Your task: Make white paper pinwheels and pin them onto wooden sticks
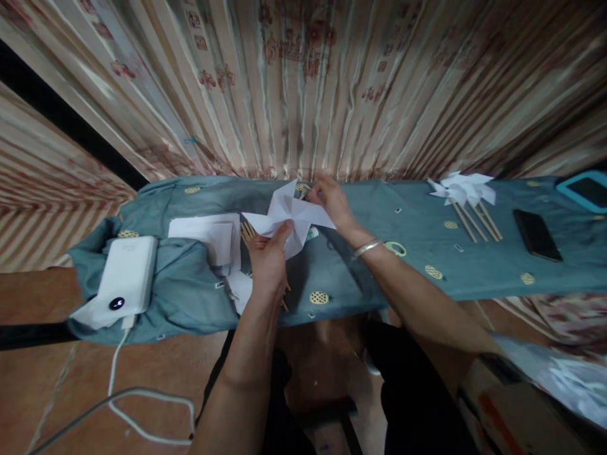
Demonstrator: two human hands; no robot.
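Note:
A white folded paper pinwheel (290,213) is held above a narrow table covered with blue-grey cloth (408,265). My left hand (268,264) is closed on its lower edge, thumb on top of the paper. My right hand (331,200), with a silver bangle on the wrist, pinches the pinwheel's upper right corner. Wooden sticks (248,231) lie under the paper beside my left hand. A stack of white paper sheets (208,235) lies just left of the hands.
A white power bank (127,274) with a white cable sits at the table's left end. Finished paper pinwheels on sticks (463,196) lie at the right, next to a black phone (537,235) and a blue-framed tablet (585,189). A striped curtain hangs behind.

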